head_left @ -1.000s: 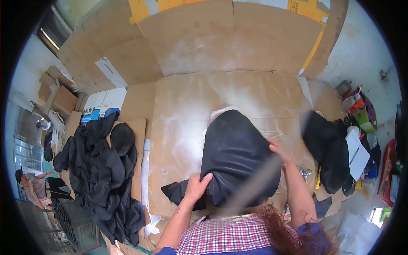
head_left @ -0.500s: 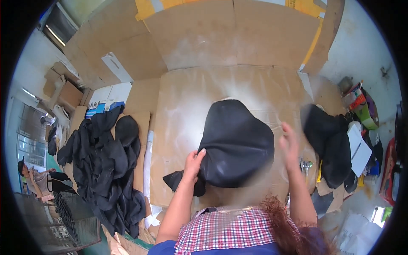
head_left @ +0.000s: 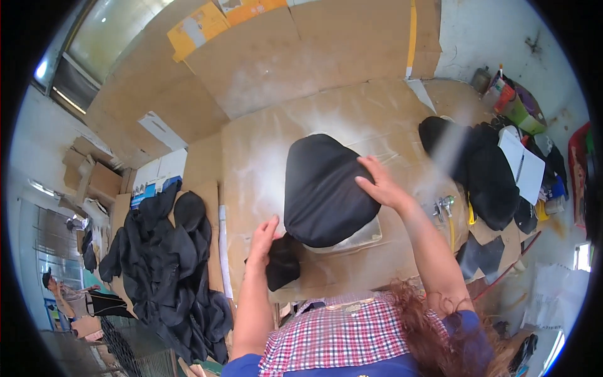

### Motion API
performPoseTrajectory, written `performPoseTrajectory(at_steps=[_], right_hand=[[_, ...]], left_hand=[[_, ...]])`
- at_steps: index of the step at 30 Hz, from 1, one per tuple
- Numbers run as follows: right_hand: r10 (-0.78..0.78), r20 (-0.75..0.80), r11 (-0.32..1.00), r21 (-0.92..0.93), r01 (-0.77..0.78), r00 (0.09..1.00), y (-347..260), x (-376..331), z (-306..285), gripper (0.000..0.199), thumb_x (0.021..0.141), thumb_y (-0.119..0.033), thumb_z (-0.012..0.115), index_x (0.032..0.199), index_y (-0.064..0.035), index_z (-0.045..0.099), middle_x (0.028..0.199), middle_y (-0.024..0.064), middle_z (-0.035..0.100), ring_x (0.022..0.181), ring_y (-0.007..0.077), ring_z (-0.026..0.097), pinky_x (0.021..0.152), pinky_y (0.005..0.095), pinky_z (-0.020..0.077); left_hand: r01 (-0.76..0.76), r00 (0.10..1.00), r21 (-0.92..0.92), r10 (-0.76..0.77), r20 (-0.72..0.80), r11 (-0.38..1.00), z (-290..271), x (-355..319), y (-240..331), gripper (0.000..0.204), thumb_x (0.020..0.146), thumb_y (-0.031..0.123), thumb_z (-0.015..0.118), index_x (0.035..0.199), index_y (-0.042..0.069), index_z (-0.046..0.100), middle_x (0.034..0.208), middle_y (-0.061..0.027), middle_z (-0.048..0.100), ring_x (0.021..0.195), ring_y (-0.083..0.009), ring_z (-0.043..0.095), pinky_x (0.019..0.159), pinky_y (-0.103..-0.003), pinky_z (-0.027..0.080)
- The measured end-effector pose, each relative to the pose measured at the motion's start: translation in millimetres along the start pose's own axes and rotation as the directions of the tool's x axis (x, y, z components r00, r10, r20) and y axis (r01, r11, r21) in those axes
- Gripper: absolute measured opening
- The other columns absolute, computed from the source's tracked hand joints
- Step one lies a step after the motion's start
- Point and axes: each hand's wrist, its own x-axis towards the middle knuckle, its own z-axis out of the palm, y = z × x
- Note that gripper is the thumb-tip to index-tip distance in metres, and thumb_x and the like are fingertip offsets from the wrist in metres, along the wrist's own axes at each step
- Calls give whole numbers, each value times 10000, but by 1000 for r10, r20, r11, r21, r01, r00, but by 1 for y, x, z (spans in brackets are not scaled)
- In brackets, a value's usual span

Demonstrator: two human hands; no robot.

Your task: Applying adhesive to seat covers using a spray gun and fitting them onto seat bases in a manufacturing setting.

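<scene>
On the cardboard-covered table (head_left: pixel 264 144) in front of us lay a rounded black cushion cover (head_left: pixel 323 188), smooth and matte, stretched over a pale foam pad (head_left: pixel 358 235) whose lighter edge showed beneath its near side. It sat near the middle of the table, a little toward our edge. Our right hand (head_left: pixel 380 185) rested flat on the cover's right flank, fingers spread and gripping nothing. Our left hand (head_left: pixel 264 235) touched a loose flap of black fabric (head_left: pixel 282 261) hanging from the cover's near left corner; we could not tell whether the fingers had closed on it. To our left, a large heap of dark fabric pieces (head_left: pixel 169 264), soft and crumpled, lay piled beside the table. To our right, another mound of black covers (head_left: pixel 483 169) sat at the table's far end, with white sheets of paper (head_left: pixel 521 166) lying on top. Beyond them a colourful bag (head_left: pixel 515 100) stood by the wall, its contents too small to make out. Flattened brown cardboard panels (head_left: pixel 314 44) lined the wall behind the table.
</scene>
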Motion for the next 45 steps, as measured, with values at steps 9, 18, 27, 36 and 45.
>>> performPoseTrajectory(at_steps=[9,18,27,36,45], right_hand=[[-248,453,878,478,2,857,-120,-112,40,216,863,-194,577,947,0,620,836,102,626,755,174,585,699,314,475],[-542,799,764,598,-243,262,-181,-159,29,482,876,-324,580,1261,-56,469,1173,151,559,1074,241,549,920,329,434],[-235,-57,-446,893,-55,970,-102,-121,-30,391,938,-290,453,1288,-115,458,1278,89,515,1175,227,491,1000,409,377],[261,177,-73,984,-164,949,-154,-42,-82,459,957,-408,326,1160,-73,565,1134,103,607,1047,234,575,895,396,460],[46,-153,76,986,149,987,-178,34,-126,334,890,-182,523,1180,-15,514,1221,113,561,1120,236,542,976,375,416]], left_hand=[[-256,945,-541,325,34,801,-62,-115,51,253,820,34,605,1065,9,548,767,-61,612,673,-119,590,635,-233,493],[-503,815,-790,497,-298,351,15,-209,130,255,813,-22,575,1063,28,570,865,-92,634,791,-206,635,769,-336,535],[-254,960,-925,189,-205,284,10,-190,54,231,817,-64,534,1012,54,571,873,-120,622,821,-247,625,769,-406,541],[-207,973,-925,164,-161,318,16,-110,98,249,826,-43,525,1040,84,512,875,-102,581,798,-258,602,722,-420,535],[-428,813,-883,509,-284,191,-6,-90,188,242,760,-47,580,985,36,549,897,-102,583,895,-223,563,826,-379,484]])
